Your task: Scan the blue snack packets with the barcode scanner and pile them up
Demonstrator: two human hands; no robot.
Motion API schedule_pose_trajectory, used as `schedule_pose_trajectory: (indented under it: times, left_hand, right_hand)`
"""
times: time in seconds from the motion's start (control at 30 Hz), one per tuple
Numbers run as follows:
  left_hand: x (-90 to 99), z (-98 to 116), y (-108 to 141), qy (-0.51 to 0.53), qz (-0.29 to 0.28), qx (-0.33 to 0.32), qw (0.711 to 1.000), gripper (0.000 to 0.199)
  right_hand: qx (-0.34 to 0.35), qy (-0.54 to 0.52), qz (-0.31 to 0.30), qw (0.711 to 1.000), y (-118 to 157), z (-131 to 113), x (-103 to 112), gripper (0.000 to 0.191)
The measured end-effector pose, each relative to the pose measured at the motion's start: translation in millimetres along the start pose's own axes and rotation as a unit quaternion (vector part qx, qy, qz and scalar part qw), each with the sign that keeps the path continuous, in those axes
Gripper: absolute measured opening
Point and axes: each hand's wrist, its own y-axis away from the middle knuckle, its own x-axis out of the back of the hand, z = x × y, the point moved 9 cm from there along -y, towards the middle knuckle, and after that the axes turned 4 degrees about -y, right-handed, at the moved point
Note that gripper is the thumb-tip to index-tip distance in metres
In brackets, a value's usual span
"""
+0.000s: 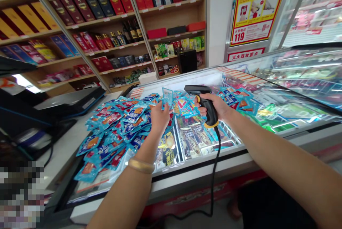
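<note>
My right hand [213,106] is wrapped round the grip of a black and yellow barcode scanner [210,109], its head pointing left. From its base a black cable hangs down past the freezer front. In my left hand [160,115] a small blue snack packet [167,96] stands upright, pinched at its lower edge, facing the scanner and apart from it. Left of that hand, a big heap of blue snack packets [120,122] lies on the glass freezer top. Several more blue packets [237,99] lie beyond the scanner to the right.
Under the glass, the chest freezer [197,163] holds wrapped ice creams [197,136] in wire baskets. At left stands a counter [53,161] with a dark flat-topped device [72,102]. Shelves [112,19] of boxes and bottles line the back, beside a fire-safety poster [256,8].
</note>
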Motion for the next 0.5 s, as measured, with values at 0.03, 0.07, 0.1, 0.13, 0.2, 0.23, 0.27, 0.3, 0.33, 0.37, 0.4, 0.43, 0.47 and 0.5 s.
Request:
schedule_pose_trajectory:
  times: [0.03,0.07,0.1,0.13,0.2,0.23,0.27,0.3,0.33,0.37,0.4,0.43,0.47,0.5]
  left_hand:
    - [-1.8,-0.8,-0.1,-0.021,-0.008,0.003,1.0,0.021]
    - [-3.7,-1.0,-0.3,-0.04,-0.017,0.005,0.999,0.021]
    - [-5.1,-0.9,-0.7,-0.055,-0.025,0.004,0.998,0.02]
    - [-5.6,-0.7,-1.0,-0.069,-0.028,0.002,0.997,0.02]
    - [-5.1,0.4,-1.3,-0.088,-0.026,-0.007,0.996,0.021]
    - [-4.5,1.3,-1.3,-0.095,-0.024,-0.013,0.995,0.021]
    - [-3.8,2.1,-1.2,-0.101,-0.021,-0.019,0.994,0.021]
    - [-3.1,2.7,-1.1,-0.108,-0.018,-0.024,0.994,0.021]
    - [-2.4,3.0,-0.9,-0.116,-0.015,-0.027,0.993,0.022]
    - [-1.9,3.0,-0.8,-0.123,-0.013,-0.028,0.992,0.022]
    - [-1.6,2.7,-0.7,-0.128,-0.012,-0.028,0.991,0.022]
    - [-1.9,2.4,-0.7,-0.132,-0.013,-0.027,0.991,0.023]
    - [-2.6,2.1,-0.8,-0.134,-0.017,-0.028,0.99,0.023]
    - [-3.4,2.0,-0.9,-0.136,-0.021,-0.03,0.99,0.023]
  right_hand:
    - [-0.006,0.006,-0.002,1.0,0.8,1.1,-0.3,0.015]
    - [-0.011,0.011,-0.003,1.0,1.5,1.9,-0.5,0.015]
    - [-0.014,0.016,-0.005,1.0,2.0,2.5,-0.9,0.015]
    - [-0.017,0.02,-0.006,1.0,2.5,3.0,-1.5,0.015]
    - [-0.019,0.026,-0.009,0.999,3.1,3.2,-3.1,0.015]
    - [-0.021,0.028,-0.008,0.999,3.2,3.4,-3.5,0.015]
    - [-0.022,0.029,-0.005,0.999,3.2,3.6,-3.5,0.015]
    - [-0.024,0.03,-0.002,0.999,3.2,3.8,-3.1,0.015]
    - [-0.027,0.03,0.003,0.999,3.1,4.2,-2.5,0.015]
    - [-0.031,0.031,0.007,0.999,3.1,4.7,-1.5,0.015]
    - [-0.036,0.032,0.012,0.999,3.2,5.3,-0.6,0.015]
    - [-0.039,0.034,0.015,0.999,3.4,5.6,0.3,0.015]
    - [-0.041,0.035,0.018,0.998,3.6,5.6,1.0,0.016]
    - [-0.041,0.037,0.019,0.998,3.9,5.5,1.4,0.016]
